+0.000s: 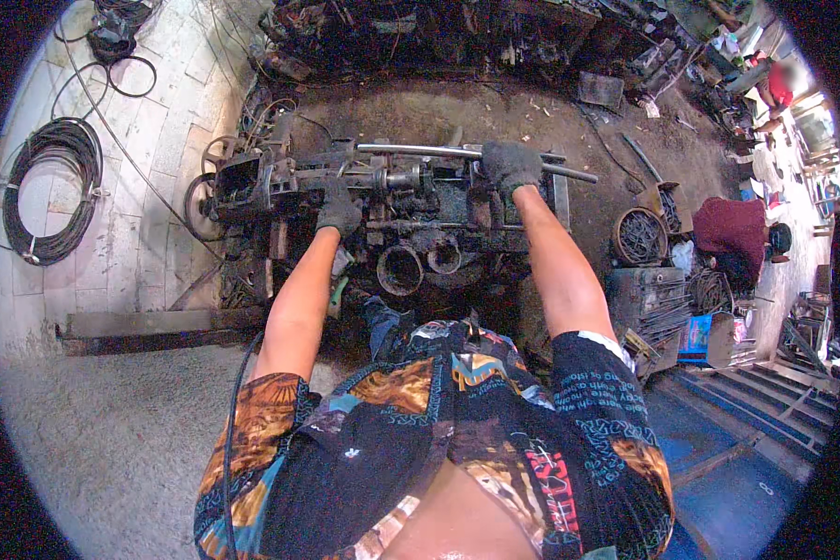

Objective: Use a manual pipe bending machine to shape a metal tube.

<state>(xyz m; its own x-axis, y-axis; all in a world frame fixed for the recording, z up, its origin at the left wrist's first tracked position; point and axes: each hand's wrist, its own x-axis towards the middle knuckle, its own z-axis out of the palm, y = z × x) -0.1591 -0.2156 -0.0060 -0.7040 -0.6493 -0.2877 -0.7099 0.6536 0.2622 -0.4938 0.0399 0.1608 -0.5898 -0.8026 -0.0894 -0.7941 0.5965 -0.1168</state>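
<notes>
A greasy dark lathe (404, 222) stretches across in front of me. My right hand (511, 166), in a dark grey glove, is closed over a long shiny metal bar (411, 149) that lies along the far side of the lathe, its end sticking out past the right. My left hand (340, 207), gloved the same way, is at the left part of the lathe beside the spindle. Its fingers are curled down onto the machine, and what they grip is hidden. Two round cups, one a larger ring (399, 270), sit on the near side.
A coil of black cable (54, 190) hangs on the pale tiled wall at left. To the right stand a round bin of metal shavings (639, 235), a grey cabinet (649, 291) and a bent-over person in maroon (726, 231). A person in red (782, 84) is farther off.
</notes>
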